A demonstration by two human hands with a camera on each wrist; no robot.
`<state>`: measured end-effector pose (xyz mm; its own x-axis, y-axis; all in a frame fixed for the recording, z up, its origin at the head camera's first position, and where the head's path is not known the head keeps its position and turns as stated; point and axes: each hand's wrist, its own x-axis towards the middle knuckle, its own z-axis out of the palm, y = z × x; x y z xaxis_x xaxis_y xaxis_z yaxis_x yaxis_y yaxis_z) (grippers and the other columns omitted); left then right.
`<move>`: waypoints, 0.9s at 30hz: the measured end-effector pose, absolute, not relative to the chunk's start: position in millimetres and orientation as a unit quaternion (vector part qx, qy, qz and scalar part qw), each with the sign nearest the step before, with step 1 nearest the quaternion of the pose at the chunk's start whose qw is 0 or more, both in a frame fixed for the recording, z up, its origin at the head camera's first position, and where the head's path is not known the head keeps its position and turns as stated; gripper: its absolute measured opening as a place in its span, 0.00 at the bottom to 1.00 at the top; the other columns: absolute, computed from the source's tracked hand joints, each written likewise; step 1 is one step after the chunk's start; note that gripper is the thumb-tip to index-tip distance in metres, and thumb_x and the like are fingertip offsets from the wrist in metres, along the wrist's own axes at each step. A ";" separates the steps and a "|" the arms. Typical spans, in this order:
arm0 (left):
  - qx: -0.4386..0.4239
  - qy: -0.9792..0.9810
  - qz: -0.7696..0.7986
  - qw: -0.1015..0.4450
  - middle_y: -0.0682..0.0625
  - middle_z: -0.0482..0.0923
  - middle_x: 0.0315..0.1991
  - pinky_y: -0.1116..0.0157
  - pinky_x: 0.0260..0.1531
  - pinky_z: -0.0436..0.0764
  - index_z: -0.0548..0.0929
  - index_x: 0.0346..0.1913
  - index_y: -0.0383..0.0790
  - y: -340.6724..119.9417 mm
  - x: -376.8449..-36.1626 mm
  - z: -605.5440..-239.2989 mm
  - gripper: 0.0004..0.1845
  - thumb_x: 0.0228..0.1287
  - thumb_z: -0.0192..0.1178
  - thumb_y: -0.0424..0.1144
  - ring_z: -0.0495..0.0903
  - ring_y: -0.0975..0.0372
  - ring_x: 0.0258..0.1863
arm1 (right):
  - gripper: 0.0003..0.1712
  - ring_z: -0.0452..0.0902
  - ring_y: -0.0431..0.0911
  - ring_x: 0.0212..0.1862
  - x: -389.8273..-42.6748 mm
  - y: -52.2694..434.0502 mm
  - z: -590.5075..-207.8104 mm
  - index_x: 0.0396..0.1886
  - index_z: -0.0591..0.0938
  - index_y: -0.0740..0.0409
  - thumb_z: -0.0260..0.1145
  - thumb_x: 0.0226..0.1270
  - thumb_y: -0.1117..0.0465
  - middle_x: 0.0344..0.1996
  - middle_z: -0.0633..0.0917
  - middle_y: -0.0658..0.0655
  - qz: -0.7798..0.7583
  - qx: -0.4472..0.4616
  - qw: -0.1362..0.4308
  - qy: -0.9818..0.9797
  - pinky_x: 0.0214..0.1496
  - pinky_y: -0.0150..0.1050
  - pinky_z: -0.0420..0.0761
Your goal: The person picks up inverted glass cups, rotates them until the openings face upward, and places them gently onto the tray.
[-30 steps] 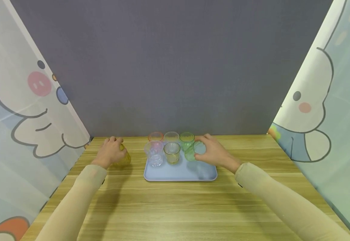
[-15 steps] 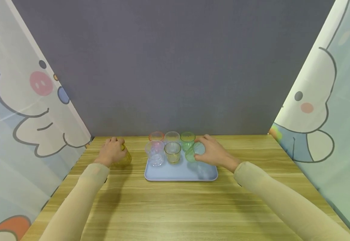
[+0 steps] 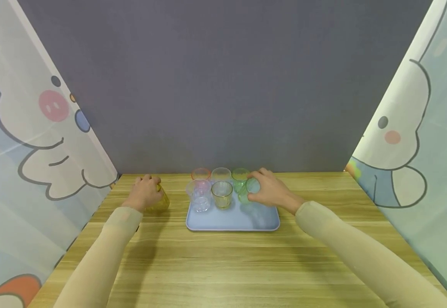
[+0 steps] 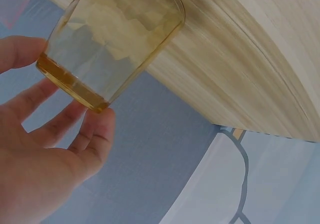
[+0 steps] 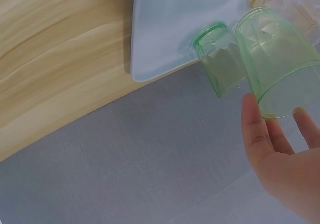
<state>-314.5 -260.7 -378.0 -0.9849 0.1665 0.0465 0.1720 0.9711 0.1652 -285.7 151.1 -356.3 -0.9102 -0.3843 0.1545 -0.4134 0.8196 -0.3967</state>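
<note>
Gripping an amber cup (image 3: 158, 201) on the table (image 3: 223, 265) left of the tray (image 3: 232, 219), the left hand (image 3: 144, 194) curls round it. The right hand (image 3: 269, 191) clasps a green cup (image 3: 248, 190), tilted over the tray beside another green cup (image 3: 240, 177).

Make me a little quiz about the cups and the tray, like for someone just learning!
1. True or false: the left hand holds a yellow cup on the wooden table, beside the blue tray.
2. Which colour is the cup that the right hand holds over the tray? A) pink B) green C) clear
3. Fill in the missing word: in the right wrist view, a second green cup stands on the ____.

Key: 1 true. 2 B, the held green cup has fingers round it. 3 tray.
</note>
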 end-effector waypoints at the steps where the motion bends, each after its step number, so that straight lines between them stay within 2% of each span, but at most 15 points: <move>1: -0.085 -0.993 -0.084 0.015 0.24 0.67 0.64 0.32 0.61 0.65 0.73 0.68 0.28 -260.4 -314.7 -377.6 0.27 0.70 0.54 0.40 0.63 0.25 0.61 | 0.37 0.70 0.58 0.61 -286.9 150.4 -356.1 0.66 0.78 0.56 0.67 0.54 0.49 0.62 0.75 0.62 0.214 0.209 0.033 -0.954 0.57 0.58 0.77; 11: -0.088 -0.993 -0.069 0.020 0.24 0.68 0.64 0.34 0.65 0.62 0.74 0.67 0.27 -257.1 -318.9 -374.2 0.26 0.70 0.55 0.39 0.63 0.27 0.63 | 0.38 0.71 0.57 0.57 -297.9 143.2 -356.8 0.66 0.78 0.57 0.67 0.54 0.49 0.60 0.76 0.62 0.207 0.219 0.036 -0.953 0.53 0.55 0.78; 17: -0.089 -0.994 -0.062 0.019 0.24 0.69 0.64 0.35 0.66 0.61 0.75 0.66 0.27 -256.2 -320.4 -373.3 0.26 0.70 0.55 0.39 0.64 0.28 0.63 | 0.38 0.70 0.55 0.55 -304.1 137.1 -361.1 0.68 0.77 0.56 0.67 0.55 0.49 0.59 0.76 0.62 0.202 0.216 0.026 -0.955 0.47 0.52 0.78; 27: -0.076 -0.994 -0.074 0.008 0.25 0.69 0.64 0.33 0.59 0.68 0.75 0.66 0.28 -256.0 -316.9 -373.6 0.26 0.69 0.56 0.39 0.65 0.26 0.60 | 0.39 0.71 0.57 0.57 -310.0 127.9 -371.6 0.68 0.78 0.56 0.67 0.55 0.49 0.60 0.75 0.62 0.192 0.215 0.021 -0.957 0.51 0.54 0.79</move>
